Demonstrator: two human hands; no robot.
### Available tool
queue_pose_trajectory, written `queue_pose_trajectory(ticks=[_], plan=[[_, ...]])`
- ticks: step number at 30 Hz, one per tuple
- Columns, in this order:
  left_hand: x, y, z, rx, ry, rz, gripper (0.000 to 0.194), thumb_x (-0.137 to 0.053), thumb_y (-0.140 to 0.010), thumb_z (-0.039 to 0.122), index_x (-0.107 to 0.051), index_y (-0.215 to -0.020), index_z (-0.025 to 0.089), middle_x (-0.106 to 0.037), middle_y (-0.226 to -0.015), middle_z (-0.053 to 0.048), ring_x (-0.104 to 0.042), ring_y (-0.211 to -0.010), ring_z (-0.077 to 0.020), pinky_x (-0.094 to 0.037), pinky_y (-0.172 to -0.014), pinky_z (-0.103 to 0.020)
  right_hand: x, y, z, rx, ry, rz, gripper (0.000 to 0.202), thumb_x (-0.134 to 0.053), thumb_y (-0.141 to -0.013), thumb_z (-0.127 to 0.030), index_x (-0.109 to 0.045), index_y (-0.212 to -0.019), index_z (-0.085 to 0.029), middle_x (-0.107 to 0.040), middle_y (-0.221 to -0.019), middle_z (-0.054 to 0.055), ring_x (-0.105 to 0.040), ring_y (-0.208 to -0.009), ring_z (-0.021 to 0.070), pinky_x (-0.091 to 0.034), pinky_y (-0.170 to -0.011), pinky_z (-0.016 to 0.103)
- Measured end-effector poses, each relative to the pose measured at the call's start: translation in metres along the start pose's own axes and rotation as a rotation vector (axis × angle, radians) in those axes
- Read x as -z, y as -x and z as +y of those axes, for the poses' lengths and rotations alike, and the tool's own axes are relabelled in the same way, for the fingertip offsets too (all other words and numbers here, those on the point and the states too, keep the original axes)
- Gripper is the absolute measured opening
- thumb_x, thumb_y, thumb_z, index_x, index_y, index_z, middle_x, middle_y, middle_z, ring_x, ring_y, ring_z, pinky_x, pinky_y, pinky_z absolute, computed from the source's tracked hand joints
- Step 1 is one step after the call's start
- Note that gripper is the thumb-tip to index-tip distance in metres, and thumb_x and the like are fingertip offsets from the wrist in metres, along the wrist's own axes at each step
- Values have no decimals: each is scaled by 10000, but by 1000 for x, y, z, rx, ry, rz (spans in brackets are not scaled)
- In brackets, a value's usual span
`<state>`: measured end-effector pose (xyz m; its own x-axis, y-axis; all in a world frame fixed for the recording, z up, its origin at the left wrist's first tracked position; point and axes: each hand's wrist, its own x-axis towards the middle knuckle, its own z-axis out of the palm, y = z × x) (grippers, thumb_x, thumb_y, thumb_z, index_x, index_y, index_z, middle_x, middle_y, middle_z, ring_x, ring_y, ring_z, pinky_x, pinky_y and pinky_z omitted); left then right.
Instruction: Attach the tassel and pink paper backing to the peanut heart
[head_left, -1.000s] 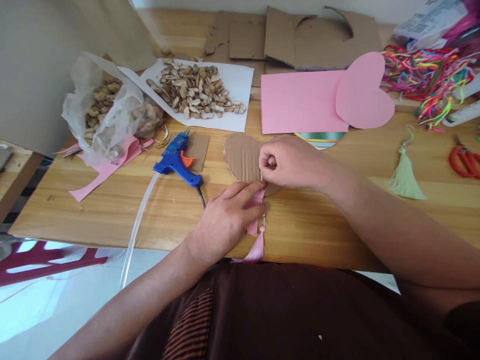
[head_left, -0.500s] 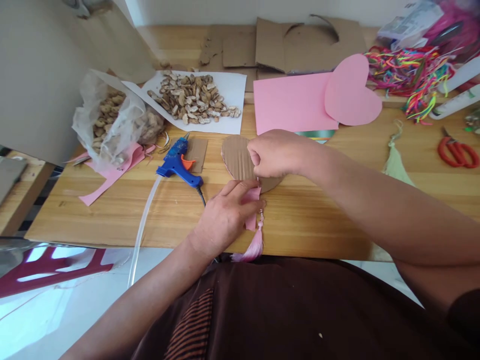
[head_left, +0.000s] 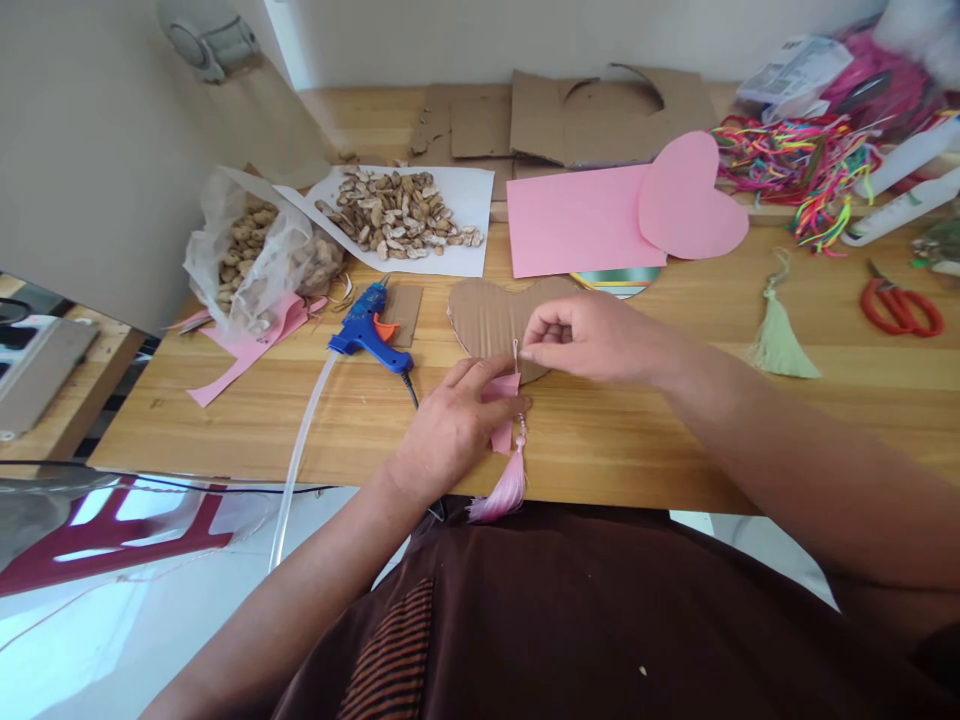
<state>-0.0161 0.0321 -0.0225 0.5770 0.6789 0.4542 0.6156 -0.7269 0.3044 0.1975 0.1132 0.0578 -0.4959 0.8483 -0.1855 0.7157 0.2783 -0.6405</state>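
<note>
My left hand (head_left: pixel 457 420) presses a small pink paper strip (head_left: pixel 502 437) and the cord of a pink tassel (head_left: pixel 505 485) between thumb and fingers, at the lower edge of a heart-shaped cardboard piece (head_left: pixel 487 310). The tassel's fringe hangs below, at the table's front edge. Above the left fingers, the thin cord loop (head_left: pixel 515 346) lies over the cardboard. My right hand (head_left: pixel 585 335) is closed, its thumb and fingertip at the side of this loop; the exact grip is partly hidden. The right hand also covers the heart's right part.
A blue glue gun (head_left: pixel 369 330) lies left of the heart. Behind are peanut shells (head_left: pixel 401 215) on white paper, a bag of peanuts (head_left: pixel 244 255), pink paper (head_left: pixel 577 220) and a pink paper heart (head_left: pixel 686 200). Rightward lie a pale green tassel (head_left: pixel 784 335) and red scissors (head_left: pixel 900 305).
My right hand has drawn back from over the cardboard, down and to the right, so the cord loop now shows. My left hand keeps its hold. The camera view has shifted slightly.
</note>
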Motion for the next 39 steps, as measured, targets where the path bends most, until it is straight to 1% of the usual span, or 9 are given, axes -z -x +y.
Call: queue_pose_trajectory(ticks=[3, 10, 17, 22, 25, 28, 30, 34, 39], plan=[[0, 0, 0, -5, 4, 7, 222, -631, -971, 164, -757, -1134, 244, -585, -1388, -129, -586, -1202, -263, -561, -996, -469, -10, 11, 2, 46, 25, -14, 89, -678, -807, -246, -745, -845, -202, -650, -642, -40, -537, -566, 109, -366, -576, 267], [0, 1, 2, 3, -7, 21, 222, -623, -976, 162, -758, -1132, 244, -608, -1355, -126, -613, -1183, -251, -582, -975, -460, -15, 4, 14, 86, 119, 201, 79, -647, -816, -186, -725, -826, -193, -679, -673, -17, -564, -606, 125, -391, -630, 274], [-3, 2, 2, 80, 96, 156, 261, -596, -1001, 145, -731, -1200, 246, -661, -1314, -76, -669, -1172, -177, -606, -981, -341, -18, 11, 7, 107, 35, 116, 113, -638, -820, -205, -748, -845, -195, -684, -677, -17, -565, -604, 121, -390, -625, 272], [12, -7, 10, 264, 208, 245, 237, -674, -952, 115, -742, -1157, 213, -716, -1197, -58, -695, -1126, -153, -613, -970, -299, -17, 20, 4, 100, -218, -88, 301, -706, -830, -328, -746, -1092, -184, -710, -774, -5, -583, -654, 134, -432, -626, 274], [20, -12, 17, 327, 371, 260, 289, -696, -926, 110, -714, -1191, 224, -714, -1185, -58, -678, -1157, -171, -642, -891, -283, -19, 23, 0, 81, -346, -165, 344, -750, -823, -434, -734, -1077, -202, -729, -826, 5, -611, -705, 147, -432, -616, 272], [21, -15, 19, 329, 455, 280, 306, -652, -944, 111, -675, -1227, 225, -687, -1223, -75, -649, -1209, -185, -648, -815, -254, -22, 23, 0, 20, -355, -85, 281, -736, -841, -478, -710, -870, -199, -696, -738, -6, -582, -653, 137, -386, -571, 268], [19, -13, 17, 303, 360, 280, 308, -611, -958, 96, -658, -1238, 215, -675, -1260, -87, -629, -1244, -195, -641, -885, -306, -23, 22, 4, -13, -286, -21, 279, -736, -841, -463, -675, -779, -198, -669, -686, -15, -556, -621, 130, -369, -563, 270], [14, -5, 7, 192, 103, 214, 273, -532, -991, 63, -686, -1168, 203, -715, -1186, -70, -664, -1141, -186, -584, -1015, -396, -26, 21, 15, -15, -193, 42, 204, -725, -847, -400, -691, -788, -208, -652, -663, -25, -547, -609, 128, -385, -578, 277], [7, 3, 3, 127, 90, 117, 362, -494, -993, 41, -676, -1253, 216, -647, -1290, -90, -655, -1181, -186, -594, -1019, -365, -30, 19, 13, -33, -133, 151, 176, -743, -827, -372, -701, -766, -212, -639, -629, -30, -544, -576, 126, -375, -566, 284]])
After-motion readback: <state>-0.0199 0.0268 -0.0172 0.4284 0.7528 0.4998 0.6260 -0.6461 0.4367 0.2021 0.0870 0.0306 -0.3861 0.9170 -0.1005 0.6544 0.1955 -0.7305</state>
